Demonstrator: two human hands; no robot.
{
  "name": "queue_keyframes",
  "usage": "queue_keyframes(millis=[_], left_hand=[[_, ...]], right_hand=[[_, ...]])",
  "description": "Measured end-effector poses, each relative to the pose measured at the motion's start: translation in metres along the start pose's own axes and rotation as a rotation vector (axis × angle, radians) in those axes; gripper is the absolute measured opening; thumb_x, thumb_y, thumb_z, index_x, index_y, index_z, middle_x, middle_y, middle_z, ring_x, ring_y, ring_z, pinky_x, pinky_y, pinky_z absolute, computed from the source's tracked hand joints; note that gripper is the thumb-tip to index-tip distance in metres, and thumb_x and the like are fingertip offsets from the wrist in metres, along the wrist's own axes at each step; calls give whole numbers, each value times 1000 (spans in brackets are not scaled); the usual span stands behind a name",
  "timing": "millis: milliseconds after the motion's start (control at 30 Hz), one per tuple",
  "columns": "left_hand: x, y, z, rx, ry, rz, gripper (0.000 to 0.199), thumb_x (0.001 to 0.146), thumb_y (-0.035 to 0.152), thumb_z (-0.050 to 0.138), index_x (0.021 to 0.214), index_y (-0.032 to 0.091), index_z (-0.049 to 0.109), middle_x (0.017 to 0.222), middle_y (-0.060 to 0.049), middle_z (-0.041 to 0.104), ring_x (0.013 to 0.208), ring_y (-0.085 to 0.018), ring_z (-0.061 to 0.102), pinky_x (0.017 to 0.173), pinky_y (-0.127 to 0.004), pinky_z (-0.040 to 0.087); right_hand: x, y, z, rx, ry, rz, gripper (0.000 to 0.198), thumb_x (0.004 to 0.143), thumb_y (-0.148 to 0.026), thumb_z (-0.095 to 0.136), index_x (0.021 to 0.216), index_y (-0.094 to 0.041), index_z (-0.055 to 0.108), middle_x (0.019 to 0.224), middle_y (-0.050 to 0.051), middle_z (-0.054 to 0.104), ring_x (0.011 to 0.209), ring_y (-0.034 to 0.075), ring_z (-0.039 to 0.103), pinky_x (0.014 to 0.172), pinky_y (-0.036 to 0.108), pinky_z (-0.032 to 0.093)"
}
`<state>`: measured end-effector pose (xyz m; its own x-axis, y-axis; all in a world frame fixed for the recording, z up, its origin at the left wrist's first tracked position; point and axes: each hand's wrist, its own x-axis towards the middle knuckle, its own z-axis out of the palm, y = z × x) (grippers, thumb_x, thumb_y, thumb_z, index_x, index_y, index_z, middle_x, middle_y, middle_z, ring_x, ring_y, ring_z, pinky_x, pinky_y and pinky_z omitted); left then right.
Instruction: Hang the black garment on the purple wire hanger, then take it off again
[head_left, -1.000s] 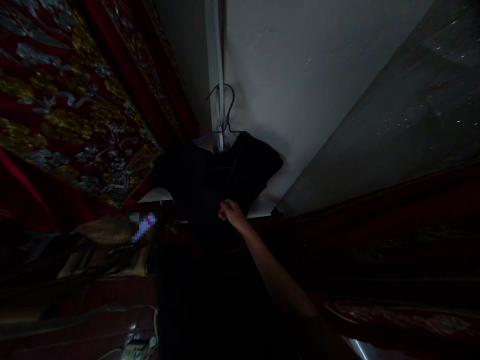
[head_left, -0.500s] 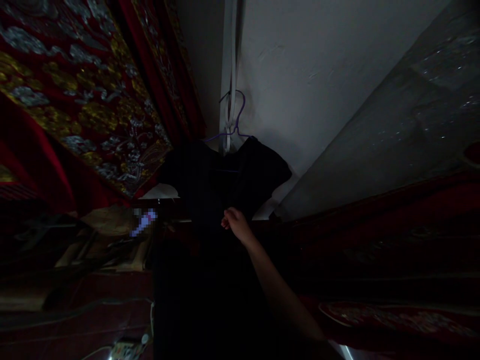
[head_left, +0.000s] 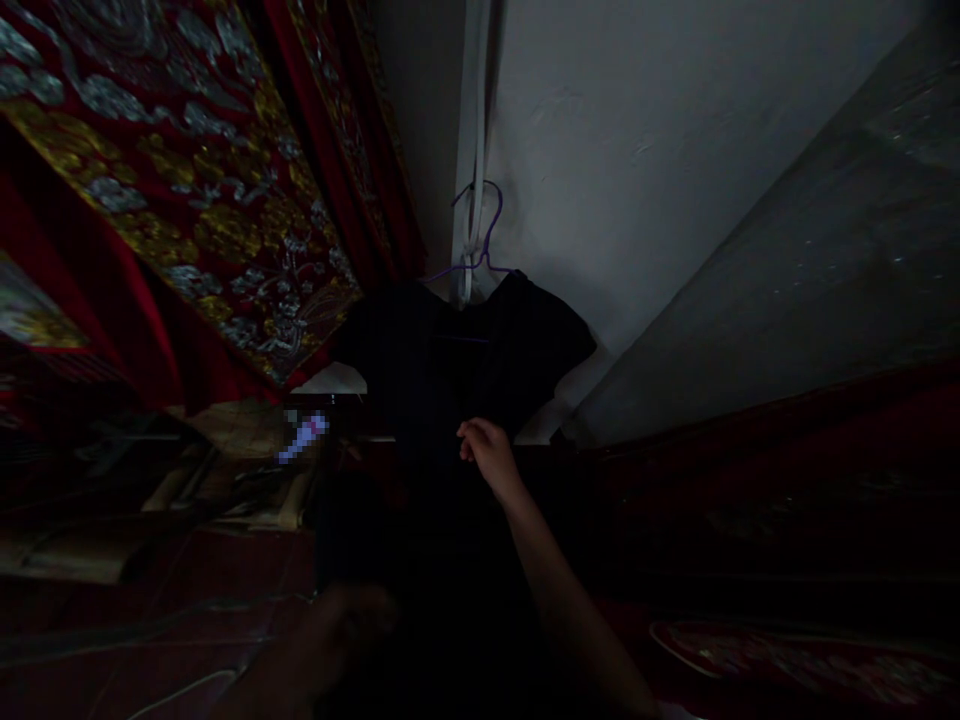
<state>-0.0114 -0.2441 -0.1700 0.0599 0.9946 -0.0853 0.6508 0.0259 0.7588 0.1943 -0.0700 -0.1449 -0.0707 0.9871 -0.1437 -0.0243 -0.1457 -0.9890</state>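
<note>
A very dark, short-sleeved garment [head_left: 525, 340] with a V-shaped neck hangs on a purple wire hanger [head_left: 491, 235]. The hanger's hook is caught on a pale cord or pipe [head_left: 478, 100] running down the wall. With fingers closed, my right hand [head_left: 486, 450] grips the garment's front below the neckline. Lower down, my left hand [head_left: 349, 615] reaches up at the garment's left side, dim and smeared by motion, so its fingers do not show clearly. The garment's lower part is lost in shadow.
Red cloth with gold and silver embroidery [head_left: 217, 200] hangs at the upper left. Beside the garment is a white wall [head_left: 600, 130], with shiny plastic-like sheeting [head_left: 840, 240] farther right. Brown bundles [head_left: 240, 430] and a pale cable [head_left: 180, 690] lie at the lower left.
My left hand has come into view from below, at the garment's lower left. My right hand keeps its hold on the garment. The whole view has shifted slightly.
</note>
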Motion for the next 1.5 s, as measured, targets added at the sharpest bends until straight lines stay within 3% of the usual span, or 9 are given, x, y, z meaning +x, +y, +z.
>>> queue_keyframes(millis=[100, 200, 300, 500, 733, 933, 1067, 1300, 1500], left_hand=[[50, 16, 21, -140, -41, 98, 30, 95, 25, 55, 124, 27, 65, 118, -8, 70, 99, -21, 69, 89, -38, 57], [115, 43, 48, -237, 186, 179, 34, 91, 24, 57, 125, 20, 57, 121, -11, 68, 108, -23, 67, 95, -38, 53], [156, 66, 61, -188, 256, 252, 9, 90, 22, 51, 95, 20, 58, 94, -7, 68, 90, -21, 67, 82, -32, 52], [164, 70, 61, -79, 196, 306, 6, 90, 18, 48, 92, 22, 53, 88, -6, 64, 83, -20, 65, 76, -30, 48], [168, 54, 60, 45, 36, 270, 11, 82, 10, 56, 83, 21, 56, 77, -3, 63, 69, -18, 62, 64, -27, 42], [182, 101, 6, -66, 2, 358, 14, 92, 21, 58, 106, 22, 62, 91, -3, 72, 82, -16, 69, 76, -26, 51], [195, 167, -57, -310, 446, 652, 37, 98, 25, 56, 134, 21, 53, 101, -5, 70, 89, -15, 67, 83, -29, 52], [212, 216, -97, 29, 467, 850, 11, 97, 19, 56, 91, 16, 65, 89, -5, 68, 85, -16, 64, 78, -27, 49], [205, 215, -121, -183, 827, 741, 12, 97, 26, 59, 92, 17, 66, 83, -1, 65, 78, -14, 61, 73, -25, 47]], right_hand=[[-4, -5, -4, -12, 9, -10, 18, 81, -33, 57, 68, -21, 62, 47, -3, 54, 44, 12, 50, 48, 23, 37], [-9, -11, -8, -25, -4, -12, 22, 80, -35, 59, 64, -21, 63, 46, -2, 53, 44, 13, 50, 49, 24, 38], [-13, -17, -11, 17, -29, -11, 23, 79, -37, 62, 64, -20, 65, 46, -2, 54, 44, 12, 50, 49, 24, 38], [9, -54, -9, 119, 70, -7, 25, 72, -39, 67, 58, -19, 61, 41, -3, 47, 38, 9, 39, 41, 22, 28], [60, -161, -9, 281, 148, -228, 18, 74, -30, 62, 66, -15, 63, 46, -5, 46, 39, 4, 31, 39, 19, 17], [41, -168, -6, 311, 112, -348, 24, 73, -40, 66, 69, -17, 61, 45, -6, 48, 38, 5, 35, 37, 18, 20], [24, -155, -7, 169, 71, -375, 26, 80, -43, 62, 71, -19, 61, 47, -5, 51, 40, 7, 41, 40, 19, 26], [29, -159, -10, 26, 87, -533, 22, 86, -37, 57, 72, -19, 59, 53, -6, 48, 47, 9, 41, 47, 22, 30], [55, -108, -6, -199, 141, -317, 15, 75, -23, 54, 61, -19, 58, 62, 1, 61, 62, 14, 55, 58, 25, 37]])
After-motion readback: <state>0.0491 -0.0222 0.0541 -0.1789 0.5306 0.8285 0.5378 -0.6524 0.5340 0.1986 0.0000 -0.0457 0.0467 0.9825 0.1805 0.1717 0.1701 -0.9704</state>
